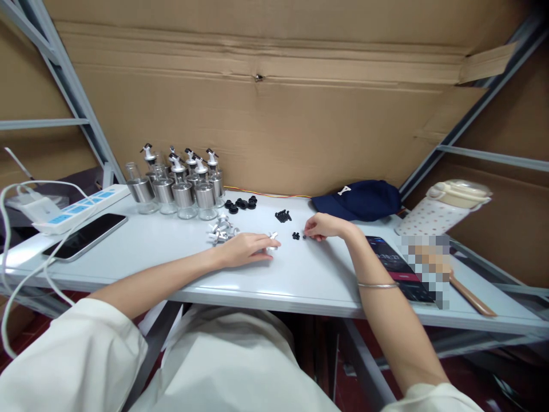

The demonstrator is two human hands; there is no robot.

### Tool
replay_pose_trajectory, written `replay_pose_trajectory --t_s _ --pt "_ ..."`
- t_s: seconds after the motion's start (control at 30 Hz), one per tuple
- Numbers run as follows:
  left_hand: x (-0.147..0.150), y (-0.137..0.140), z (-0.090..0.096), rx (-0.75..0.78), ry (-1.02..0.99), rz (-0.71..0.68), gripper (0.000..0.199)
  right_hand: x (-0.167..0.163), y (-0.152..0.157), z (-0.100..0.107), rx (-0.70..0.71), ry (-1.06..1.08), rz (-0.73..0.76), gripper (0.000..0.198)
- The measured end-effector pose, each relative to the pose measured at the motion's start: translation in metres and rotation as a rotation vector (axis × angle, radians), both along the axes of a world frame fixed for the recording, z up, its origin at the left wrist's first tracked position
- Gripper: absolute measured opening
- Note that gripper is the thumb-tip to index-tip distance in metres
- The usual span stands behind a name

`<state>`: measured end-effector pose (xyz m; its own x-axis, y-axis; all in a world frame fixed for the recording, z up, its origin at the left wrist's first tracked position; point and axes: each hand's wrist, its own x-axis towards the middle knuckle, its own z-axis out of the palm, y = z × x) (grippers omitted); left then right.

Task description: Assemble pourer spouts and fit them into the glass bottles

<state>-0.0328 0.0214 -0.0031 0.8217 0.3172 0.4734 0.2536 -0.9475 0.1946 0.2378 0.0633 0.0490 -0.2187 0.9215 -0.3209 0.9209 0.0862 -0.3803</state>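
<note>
My left hand (246,249) lies low over the table with its fingers round a white pourer spout (273,235). Just behind that hand is a pile of similar white pourer spouts (222,230). My right hand (321,226) is closed in a pinch at the tabletop, its fingertips on a small black piece (304,236). A little cluster of small black pieces (295,235) lies left of those fingertips. Farther back is a heap of thin black parts (283,216). Black ring-shaped stoppers (241,203) are grouped beside the bottles.
Several glass bottles with steel sleeves (184,194) stand at back left, most with pourers. A power strip (86,209) and phone (86,236) lie left. To the right are a navy cap (360,200), another phone (394,266), a dotted bottle (437,212) and a wooden-handled item (472,293).
</note>
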Motion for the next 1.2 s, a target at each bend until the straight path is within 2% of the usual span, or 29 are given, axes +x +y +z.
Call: replay_pose_trajectory --t_s 0.3,0.47,0.53,0.73,0.87,1.03,1.2 --pt "0.0 -0.001 0.001 0.026 -0.016 -0.017 0.033 -0.003 0.0 -0.001 0.032 -0.061 0.012 0.004" --pt "0.0 0.0 0.0 0.015 -0.009 -0.008 0.033 0.003 -0.001 0.001 -0.084 0.02 0.02 0.006" --pt "0.0 0.0 -0.001 0.003 0.001 0.003 0.032 0.001 0.0 -0.001 -0.09 0.018 0.029 0.008" --pt "0.0 0.0 0.0 -0.013 0.006 0.002 0.033 -0.005 0.005 -0.011 0.023 0.003 0.072 0.005" --pt "0.0 0.0 0.001 0.001 0.011 0.006 0.033 -0.002 0.007 -0.01 0.08 0.053 0.105 0.003" --pt "0.0 0.0 0.0 0.005 0.01 0.0 0.033 -0.01 0.011 -0.012 0.342 0.291 0.117 0.014" --pt "0.0 0.001 -0.001 0.006 0.009 0.002 0.032 -0.028 0.011 -0.02 0.287 0.374 0.237 0.021"
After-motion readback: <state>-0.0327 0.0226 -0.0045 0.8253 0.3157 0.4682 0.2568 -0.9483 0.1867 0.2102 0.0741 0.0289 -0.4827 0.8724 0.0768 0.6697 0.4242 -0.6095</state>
